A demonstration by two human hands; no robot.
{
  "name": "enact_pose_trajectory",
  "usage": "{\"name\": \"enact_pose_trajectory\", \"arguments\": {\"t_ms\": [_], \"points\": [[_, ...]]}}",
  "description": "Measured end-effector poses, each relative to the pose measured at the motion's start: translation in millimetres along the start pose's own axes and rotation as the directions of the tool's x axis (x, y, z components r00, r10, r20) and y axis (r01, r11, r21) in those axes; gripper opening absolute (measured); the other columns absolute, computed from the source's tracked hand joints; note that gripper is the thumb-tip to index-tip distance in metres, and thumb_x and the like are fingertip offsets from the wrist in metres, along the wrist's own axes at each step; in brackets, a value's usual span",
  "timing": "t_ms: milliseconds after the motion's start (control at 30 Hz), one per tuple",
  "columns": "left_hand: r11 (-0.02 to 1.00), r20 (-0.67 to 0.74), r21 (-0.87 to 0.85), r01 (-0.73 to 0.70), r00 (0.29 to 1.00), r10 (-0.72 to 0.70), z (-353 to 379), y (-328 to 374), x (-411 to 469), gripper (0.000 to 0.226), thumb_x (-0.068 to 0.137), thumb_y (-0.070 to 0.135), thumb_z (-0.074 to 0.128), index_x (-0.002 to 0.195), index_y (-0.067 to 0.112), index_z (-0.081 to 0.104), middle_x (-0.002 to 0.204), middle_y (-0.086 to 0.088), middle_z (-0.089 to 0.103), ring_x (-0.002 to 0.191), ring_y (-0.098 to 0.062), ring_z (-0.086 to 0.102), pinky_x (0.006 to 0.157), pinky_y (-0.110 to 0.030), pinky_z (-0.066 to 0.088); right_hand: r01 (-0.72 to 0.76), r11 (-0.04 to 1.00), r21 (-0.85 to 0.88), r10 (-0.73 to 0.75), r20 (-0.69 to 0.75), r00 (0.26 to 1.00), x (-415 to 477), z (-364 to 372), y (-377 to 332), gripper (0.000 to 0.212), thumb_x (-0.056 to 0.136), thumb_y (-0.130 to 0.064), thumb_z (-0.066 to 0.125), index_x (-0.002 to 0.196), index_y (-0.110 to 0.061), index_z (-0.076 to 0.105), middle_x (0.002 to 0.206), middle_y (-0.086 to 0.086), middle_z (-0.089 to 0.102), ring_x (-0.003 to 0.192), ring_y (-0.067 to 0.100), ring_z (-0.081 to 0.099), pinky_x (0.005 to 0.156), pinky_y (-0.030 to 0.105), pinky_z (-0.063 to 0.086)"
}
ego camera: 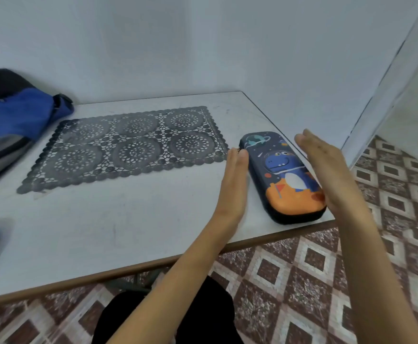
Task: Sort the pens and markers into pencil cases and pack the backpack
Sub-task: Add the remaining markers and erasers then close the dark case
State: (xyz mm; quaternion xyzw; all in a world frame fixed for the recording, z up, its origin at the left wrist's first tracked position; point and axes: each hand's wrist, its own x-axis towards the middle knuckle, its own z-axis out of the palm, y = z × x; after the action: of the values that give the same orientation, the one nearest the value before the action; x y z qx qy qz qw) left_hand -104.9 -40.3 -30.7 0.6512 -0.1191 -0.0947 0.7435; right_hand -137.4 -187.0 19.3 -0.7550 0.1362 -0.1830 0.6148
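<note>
Straight-fingered and grasping nothing, left hand (235, 175) and right hand (327, 170) flank the dinosaur pencil case (281, 175), with the lace mat (133, 147) to its left.

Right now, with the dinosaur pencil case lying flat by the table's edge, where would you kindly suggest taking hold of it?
I would clamp its two long sides near the middle, coming from above. The dinosaur pencil case lies flat, printed lid up, long and narrow, with both sides free; the open left hand and right hand flank them. Its rounded ends look harder to hold.
</note>
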Motion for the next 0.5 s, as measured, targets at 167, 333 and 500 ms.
{"name": "enact_pose_trajectory", "arguments": {"t_ms": [167, 333, 500], "points": [[0.998, -0.085, 0.046, -0.045, 0.995, 0.049, -55.8, 21.7, -29.9, 0.072, 0.089, 0.065, 0.031, 0.153, 0.035, 0.02, 0.158, 0.022, 0.018, 0.145, 0.002, 0.017, 0.123, -0.032, 0.012, 0.09, 0.987, 0.135, -0.093, 0.017, 0.996, -18.1, 35.2, -20.0, 0.051, 0.095, -0.036, 0.056, 0.144, -0.032, 0.043, 0.138, -0.022, 0.044, 0.117, -0.007, 0.046, 0.076, 0.005, 0.039], [0.994, -0.182, 0.1, -0.052, 0.981, 0.07, -137.9, 31.0, -61.9, 0.078, 0.083, 0.075, 0.036, 0.151, 0.038, 0.026, 0.155, 0.024, 0.028, 0.142, 0.005, 0.025, 0.121, -0.031, 0.016, 0.008, 0.967, 0.254, -0.077, 0.262, 0.962, -36.5, 102.1, -20.2, 0.06, 0.083, -0.045, 0.067, 0.139, -0.034, 0.049, 0.145, -0.021, 0.043, 0.129, -0.006, 0.041, 0.112, 0.03, 0.03], [0.988, -0.34, 0.126, -0.092, 0.932, 0.13, -216.3, 45.5, -104.2, 0.069, 0.083, 0.07, 0.039, 0.145, 0.04, 0.034, 0.151, 0.024, 0.037, 0.138, 0.008, 0.032, 0.12, -0.029, 0.02, -0.092, 0.955, 0.282, -0.059, 0.485, 0.872, -66.2, 178.2, -21.3, 0.066, 0.088, -0.049, 0.06, 0.147, -0.031, 0.037, 0.15, -0.019, 0.036, 0.137, -0.001, 0.033, 0.118, 0.036, 0.025]]}}
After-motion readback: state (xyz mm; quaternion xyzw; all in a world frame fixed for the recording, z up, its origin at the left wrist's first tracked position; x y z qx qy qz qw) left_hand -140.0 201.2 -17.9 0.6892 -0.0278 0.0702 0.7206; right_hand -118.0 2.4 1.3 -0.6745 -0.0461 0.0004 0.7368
